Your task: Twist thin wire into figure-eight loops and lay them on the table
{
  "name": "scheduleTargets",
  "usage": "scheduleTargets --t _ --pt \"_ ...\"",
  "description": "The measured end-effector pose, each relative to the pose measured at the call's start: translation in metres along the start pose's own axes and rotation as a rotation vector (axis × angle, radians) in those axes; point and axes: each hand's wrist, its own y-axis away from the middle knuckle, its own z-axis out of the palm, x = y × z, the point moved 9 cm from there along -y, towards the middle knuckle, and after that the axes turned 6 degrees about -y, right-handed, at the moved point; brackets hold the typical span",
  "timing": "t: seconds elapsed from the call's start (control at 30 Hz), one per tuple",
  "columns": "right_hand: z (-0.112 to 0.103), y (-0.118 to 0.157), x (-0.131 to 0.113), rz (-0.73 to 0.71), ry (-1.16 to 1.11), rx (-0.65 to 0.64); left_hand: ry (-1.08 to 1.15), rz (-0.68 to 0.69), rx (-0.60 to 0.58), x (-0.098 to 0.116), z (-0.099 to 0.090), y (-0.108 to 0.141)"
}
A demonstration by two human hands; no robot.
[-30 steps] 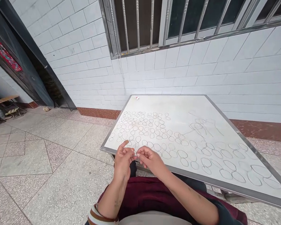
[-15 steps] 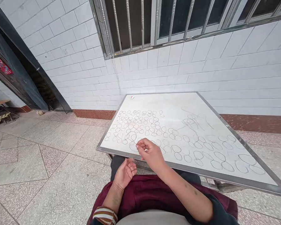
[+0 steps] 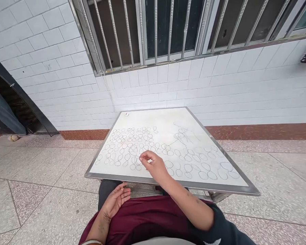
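My right hand [image 3: 155, 166] is held over the near edge of a white board [image 3: 165, 117] with a grey metal frame. Its thumb and forefinger meet in a pinch, and whatever may be between the tips is too small or hidden to make out. Rows of thin, dark hand-drawn loops [image 3: 132, 137] cover much of the board, with a tangle of scribbled lines [image 3: 182, 134] towards its far right. Below the board's front edge, my left hand [image 3: 116, 200] rests by my lap, palm turned up, fingers loosely spread and holding nothing.
A small white-and-red object [image 3: 126, 114] lies at the board's far left corner. Behind stands a white tiled wall [image 3: 153, 85] with a barred window [image 3: 168, 30]. A dark doorway [image 3: 5, 98] is at the left. Speckled stone flooring [image 3: 58, 200] surrounds the board.
My view has swung to the right, so the board sits further left in the picture. My left hand has dropped slightly away from the right one. The right hand keeps its pinch.
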Motion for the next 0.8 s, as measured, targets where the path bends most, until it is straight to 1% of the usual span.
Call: scheduleTargets --t 0.1,0.2,0.33,0.43,0.53,0.67,0.73,0.8 --pt "-0.021 -0.012 0.005 -0.012 0.066 0.035 -0.131 0.017 0.037 0.001 -0.001 -0.006" --pt "-0.032 -0.022 0.012 0.013 0.070 0.063 -0.316 -0.041 0.022 -0.010 0.004 -0.006" --pt "-0.045 -0.026 0.008 0.001 0.081 0.126 -0.546 -0.158 -0.056 -0.030 0.017 0.009" --pt "-0.054 -0.023 0.009 0.001 0.093 0.146 -0.681 -0.196 -0.099 -0.031 0.023 0.027" --pt "-0.054 -0.016 0.023 0.025 0.104 0.099 -0.799 -0.228 -0.113 -0.026 0.021 0.045" --pt "-0.052 -0.010 0.051 0.064 0.133 0.021 -0.913 -0.245 -0.103 -0.023 0.010 0.065" --pt "-0.061 -0.015 0.065 0.094 0.161 0.020 -0.963 -0.227 -0.096 -0.024 0.005 0.070" --pt "-0.080 -0.030 0.078 0.135 0.201 0.055 -1.029 -0.188 -0.085 -0.023 -0.003 0.069"
